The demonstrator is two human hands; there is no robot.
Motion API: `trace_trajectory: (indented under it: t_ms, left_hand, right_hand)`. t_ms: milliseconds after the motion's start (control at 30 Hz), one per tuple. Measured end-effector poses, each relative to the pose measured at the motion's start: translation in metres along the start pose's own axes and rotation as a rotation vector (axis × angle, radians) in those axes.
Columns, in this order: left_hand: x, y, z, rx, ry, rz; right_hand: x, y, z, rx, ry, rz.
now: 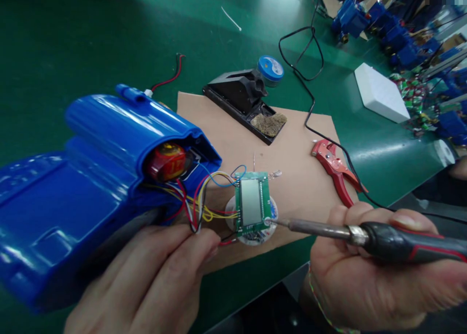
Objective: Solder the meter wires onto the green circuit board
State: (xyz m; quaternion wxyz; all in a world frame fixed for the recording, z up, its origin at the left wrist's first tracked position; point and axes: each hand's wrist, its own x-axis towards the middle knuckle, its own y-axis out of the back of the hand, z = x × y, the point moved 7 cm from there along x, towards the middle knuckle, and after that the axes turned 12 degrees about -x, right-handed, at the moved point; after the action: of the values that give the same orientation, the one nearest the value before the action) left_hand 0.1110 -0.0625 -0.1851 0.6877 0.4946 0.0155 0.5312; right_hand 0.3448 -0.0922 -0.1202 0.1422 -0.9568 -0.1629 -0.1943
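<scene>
1. A green circuit board with a grey rectangular display (pixel 251 202) is set on a round, whitish support (pixel 260 237), above a tan cardboard sheet (pixel 299 168).
2. The board's lower right corner is met by the tip of a black-and-red-handled soldering iron (pixel 383 241); whether contact is made cannot be told.
3. The iron's handle is gripped in the curled right hand (pixel 365 285).
4. Thin multicoloured wires (pixel 200 202) are run from the board's left edge into a glossy blue plastic housing (pixel 109 154); they are pinched by the left hand (pixel 153 275), its fingertips pressed together.
5. By the board's upper right corner, a small coiled metal spring (pixel 275 174) is seen.
6. Farther out, a black iron stand (pixel 233 96) with a brown sponge (pixel 270 124) and red-handled cutters (pixel 333 166) are placed partly on the cardboard.
7. Beyond the stand, a round blue-lidded tin (pixel 270 68) is rested on the green tabletop (pixel 109 47).
</scene>
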Motion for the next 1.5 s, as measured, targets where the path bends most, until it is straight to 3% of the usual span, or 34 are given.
trace_trajectory:
  t_ms: [167, 300, 433, 667, 833, 967, 1067, 1233, 1367, 1500]
  left_hand:
    - [-0.026, -0.037, 0.033, 0.018, -0.049, 0.025]
    - [-0.029, -0.061, 0.047, 0.022, -0.066, 0.006]
    - [-0.027, -0.069, 0.044, 0.027, -0.057, -0.002]
    - [-0.028, -0.074, 0.042, 0.024, -0.034, -0.024]
    - [-0.026, -0.07, 0.049, 0.027, -0.027, -0.035]
    - [-0.027, -0.059, 0.052, 0.023, -0.026, -0.041]
    - [-0.02, -0.04, 0.038, 0.012, 0.012, -0.037]
    - [0.006, -0.002, -0.007, -0.08, 0.142, -0.058]
    - [0.011, 0.003, -0.019, -0.135, 0.192, -0.128]
    - [0.002, 0.001, -0.013, -0.067, 0.149, -0.042]
  right_hand:
    - [-0.001, -0.004, -0.001, 0.03, 0.013, -0.006]
    - [-0.002, -0.001, 0.0, 0.015, 0.004, -0.021]
    - [-0.003, 0.002, 0.007, -0.051, -0.037, -0.127]
    - [-0.002, -0.003, 0.004, -0.187, -0.076, -0.119]
    - [0.001, -0.008, -0.001, -0.195, -0.026, -0.112]
    - [-0.004, -0.005, 0.004, -0.151, -0.071, -0.129]
    - [-0.009, -0.005, 0.002, -0.153, -0.067, -0.155]
    - [-0.012, -0.006, -0.003, -0.224, -0.028, -0.126]
    - [-0.012, -0.009, -0.006, -0.208, -0.01, -0.114]
    - [-0.011, -0.013, -0.008, -0.2, -0.006, -0.098]
